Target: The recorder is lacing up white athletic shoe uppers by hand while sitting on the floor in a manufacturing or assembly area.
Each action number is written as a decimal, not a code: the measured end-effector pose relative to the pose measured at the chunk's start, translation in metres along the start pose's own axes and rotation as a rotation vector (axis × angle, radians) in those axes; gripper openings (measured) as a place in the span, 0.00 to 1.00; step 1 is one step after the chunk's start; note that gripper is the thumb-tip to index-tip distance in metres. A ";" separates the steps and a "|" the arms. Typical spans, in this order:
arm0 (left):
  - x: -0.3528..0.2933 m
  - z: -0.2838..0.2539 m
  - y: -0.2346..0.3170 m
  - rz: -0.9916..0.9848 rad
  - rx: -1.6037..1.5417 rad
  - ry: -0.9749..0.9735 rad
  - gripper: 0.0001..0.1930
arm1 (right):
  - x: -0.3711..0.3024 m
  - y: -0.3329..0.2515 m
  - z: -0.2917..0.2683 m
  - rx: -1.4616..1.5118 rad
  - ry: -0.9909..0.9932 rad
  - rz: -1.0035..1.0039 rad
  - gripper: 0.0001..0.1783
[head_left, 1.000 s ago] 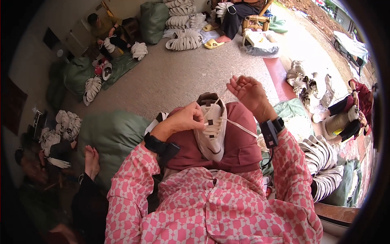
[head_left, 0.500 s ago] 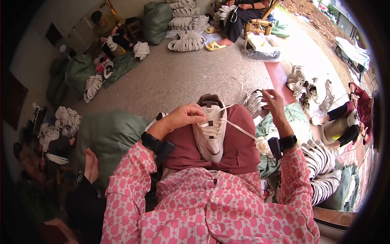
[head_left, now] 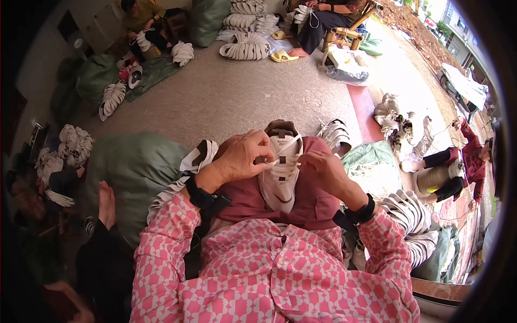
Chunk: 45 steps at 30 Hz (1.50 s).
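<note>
A white sneaker with a brown-lined collar rests on my lap between my thighs, its toe toward me. White shoelace crosses its lower eyelet rows, and one strand slants over the tongue. My left hand is closed in a pinch at the left edge of the lacing, seemingly on the lace. Across from it, my right hand pinches the lace beside the right row of eyelets. The fingertips of both hands partly hide what they grip.
Green sacks and stacked white shoe uppers flank me. A loose upper lies by my left wrist, more uppers by my right knee. Several people sit around, one on a bamboo chair.
My right hand has come down and left from its raised place at the right to the shoe's right side. The left hand stays at the lacing. The view has shifted slightly.
</note>
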<state>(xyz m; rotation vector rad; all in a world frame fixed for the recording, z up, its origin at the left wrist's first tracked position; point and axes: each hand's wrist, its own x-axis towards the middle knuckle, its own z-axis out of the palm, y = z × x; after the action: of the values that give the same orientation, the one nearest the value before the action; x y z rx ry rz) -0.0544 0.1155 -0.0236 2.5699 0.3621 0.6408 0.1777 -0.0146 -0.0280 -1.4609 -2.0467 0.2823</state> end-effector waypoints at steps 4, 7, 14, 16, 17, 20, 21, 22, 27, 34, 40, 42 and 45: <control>-0.010 0.013 -0.003 -0.031 0.023 0.025 0.10 | -0.003 0.000 0.012 -0.054 -0.037 0.118 0.06; -0.012 0.014 -0.002 -0.031 -0.041 0.040 0.09 | -0.009 0.016 0.015 -0.365 -0.204 0.223 0.09; -0.019 0.015 0.003 -0.083 -0.132 -0.073 0.09 | -0.001 0.002 0.014 0.089 -0.007 0.350 0.11; -0.020 0.015 0.018 -0.150 -0.098 -0.078 0.09 | -0.004 0.009 0.018 0.124 0.128 0.221 0.10; -0.023 0.015 0.025 -0.222 -0.064 -0.081 0.09 | -0.003 0.009 0.019 0.081 0.083 0.181 0.10; -0.024 0.007 0.038 -0.203 0.038 -0.111 0.08 | 0.004 0.006 0.021 0.024 0.042 0.138 0.10; -0.023 0.004 0.040 -0.177 0.089 -0.123 0.08 | 0.006 0.005 0.021 0.004 0.037 0.130 0.10; -0.021 0.002 0.038 -0.168 0.097 -0.137 0.08 | 0.007 0.009 0.021 0.010 0.053 0.137 0.10; 0.001 -0.003 0.023 0.170 0.153 -0.068 0.09 | 0.016 0.016 0.022 -0.101 -0.121 0.117 0.09; -0.001 0.001 0.011 0.033 0.030 -0.155 0.11 | -0.005 0.009 0.005 -0.107 -0.229 0.159 0.10; -0.007 -0.004 0.006 0.015 -0.017 -0.178 0.14 | -0.010 0.016 0.009 -0.296 -0.132 0.094 0.12; -0.006 -0.004 0.007 0.021 -0.026 -0.180 0.14 | -0.019 0.011 0.018 -0.228 -0.157 0.192 0.12; -0.003 -0.006 0.008 0.007 -0.003 -0.202 0.15 | -0.032 -0.002 0.028 -0.078 -0.128 0.214 0.14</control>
<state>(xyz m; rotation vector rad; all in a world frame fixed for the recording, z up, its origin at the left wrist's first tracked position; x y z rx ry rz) -0.0590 0.1097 -0.0167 2.6045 0.2836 0.3787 0.1673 -0.0403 -0.0605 -1.7546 -2.0207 0.3958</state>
